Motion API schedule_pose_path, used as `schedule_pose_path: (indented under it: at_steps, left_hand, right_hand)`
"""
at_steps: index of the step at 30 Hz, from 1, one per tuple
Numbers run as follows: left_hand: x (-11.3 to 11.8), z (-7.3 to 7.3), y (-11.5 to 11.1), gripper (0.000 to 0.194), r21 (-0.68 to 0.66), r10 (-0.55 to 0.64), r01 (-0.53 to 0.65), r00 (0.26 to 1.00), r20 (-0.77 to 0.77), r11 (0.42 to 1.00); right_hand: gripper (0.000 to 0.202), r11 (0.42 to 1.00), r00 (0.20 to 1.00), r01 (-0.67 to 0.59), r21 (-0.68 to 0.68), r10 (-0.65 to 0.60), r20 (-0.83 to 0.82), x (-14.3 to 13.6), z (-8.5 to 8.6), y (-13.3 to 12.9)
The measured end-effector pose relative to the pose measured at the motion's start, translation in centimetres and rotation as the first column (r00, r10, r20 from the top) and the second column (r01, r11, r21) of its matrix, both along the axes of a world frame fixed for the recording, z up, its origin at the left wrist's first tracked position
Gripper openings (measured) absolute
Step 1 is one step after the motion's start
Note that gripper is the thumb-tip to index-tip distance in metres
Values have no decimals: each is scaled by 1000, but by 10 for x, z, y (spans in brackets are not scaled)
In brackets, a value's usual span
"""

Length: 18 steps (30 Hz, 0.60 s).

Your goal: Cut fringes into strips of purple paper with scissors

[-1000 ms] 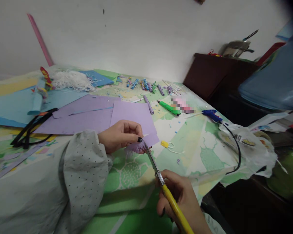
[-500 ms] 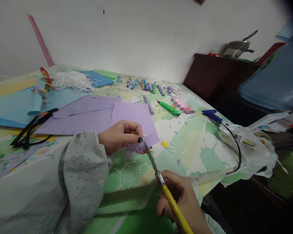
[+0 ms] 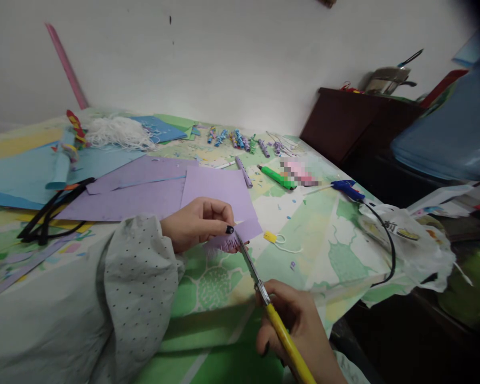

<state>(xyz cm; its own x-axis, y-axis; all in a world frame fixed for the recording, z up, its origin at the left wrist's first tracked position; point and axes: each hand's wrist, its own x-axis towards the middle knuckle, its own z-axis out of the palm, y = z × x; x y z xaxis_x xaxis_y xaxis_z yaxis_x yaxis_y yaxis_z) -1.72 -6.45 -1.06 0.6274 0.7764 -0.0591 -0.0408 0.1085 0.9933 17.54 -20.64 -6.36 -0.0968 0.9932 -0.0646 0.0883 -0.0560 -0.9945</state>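
My left hand [image 3: 202, 223] pinches a small purple paper strip [image 3: 248, 229] near the middle of the view. Fine fringe cuts run along the strip's lower edge, below my thumb. My right hand [image 3: 294, 320] is closed around the yellow handles of the scissors [image 3: 286, 338]. The scissor blades point up and left, and their tips meet the strip beside my left thumb. A purple sheet [image 3: 218, 186] lies on the table just behind my left hand. To the right of the strip is a yellow piece with a white string loop [image 3: 269, 237].
Behind are white string [image 3: 118, 133], small paper rolls [image 3: 240, 140], a purple roll [image 3: 244, 172] and a green cutter [image 3: 277, 177]. A blue glue gun [image 3: 347, 189] and plastic bag [image 3: 408, 245] sit right. Blue sheets [image 3: 20, 173] and black straps [image 3: 52, 210] lie left.
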Motion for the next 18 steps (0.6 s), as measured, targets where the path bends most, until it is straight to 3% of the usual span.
schedule_pose_path:
  at_steps: [13, 18]
  left_hand:
    - [0, 1, 1, 15, 6, 4, -4, 1000, 4, 1000]
    - [0, 1, -1, 15, 2, 5, -5, 1000, 10, 1000]
  right_hand:
    - [49, 999, 999, 8, -32, -10, -43, -2, 0, -2]
    - [54, 998, 989, -34, -61, 24, -149, -1, 0, -1]
